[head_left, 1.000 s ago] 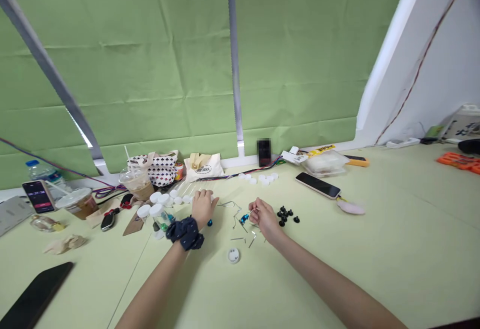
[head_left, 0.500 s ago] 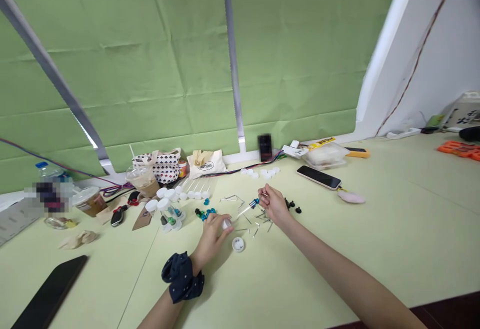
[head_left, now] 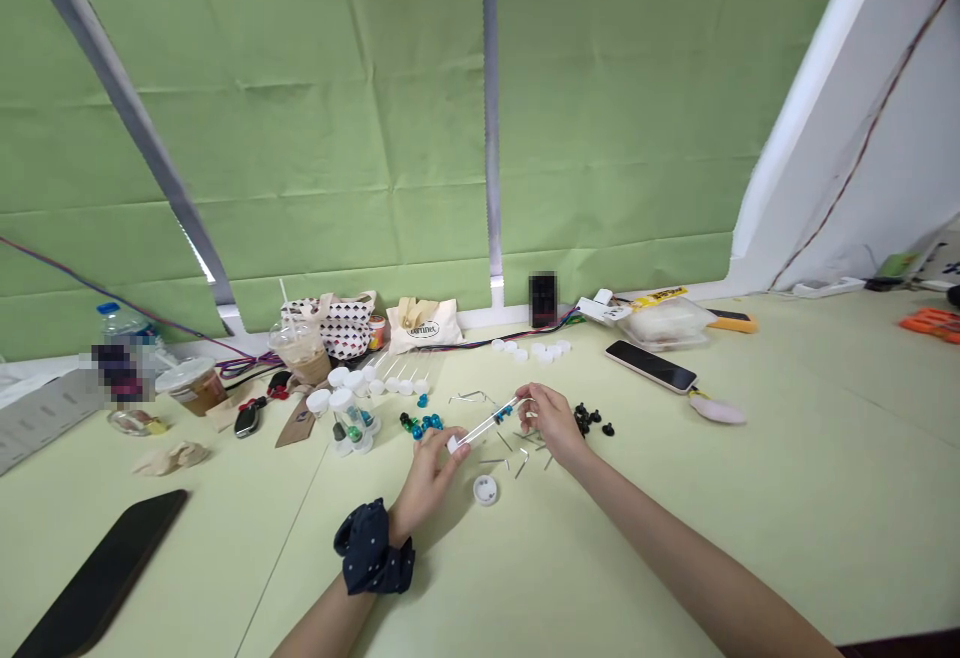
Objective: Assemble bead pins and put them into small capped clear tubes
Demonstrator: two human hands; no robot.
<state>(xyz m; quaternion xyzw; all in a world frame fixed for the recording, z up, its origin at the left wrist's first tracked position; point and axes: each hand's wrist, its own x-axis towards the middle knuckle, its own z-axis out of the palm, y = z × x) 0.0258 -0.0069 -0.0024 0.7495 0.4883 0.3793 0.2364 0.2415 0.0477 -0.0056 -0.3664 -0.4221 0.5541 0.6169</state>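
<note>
Tube (head_left: 480,429) tilted in mid-air between both hands, above the table (head_left: 600,558), low end to the left! From the far left: dark slab (head_left: 105,568) lying flat, then the key fob (head_left: 247,419), then capped tubes (head_left: 347,420) standing in a cluster. Just right of those, blue beads (head_left: 427,426) lie loose. Now the left hand (head_left: 429,474), thumb and fingers pinching the tube by its white cap (head_left: 454,444)! Near it sits a dish (head_left: 486,490), small bits inside. A blue piece (head_left: 503,416) shows towards the high end; inside or behind, can't tell. Hex keys (head_left: 522,463) lie scattered around there. Right hand (head_left: 553,424) next, fingers curled at the tube's high end; whether they grip it, can't tell. Beside it, black knobs (head_left: 588,421) bunched up, then a phone (head_left: 651,366), screen up.
</note>
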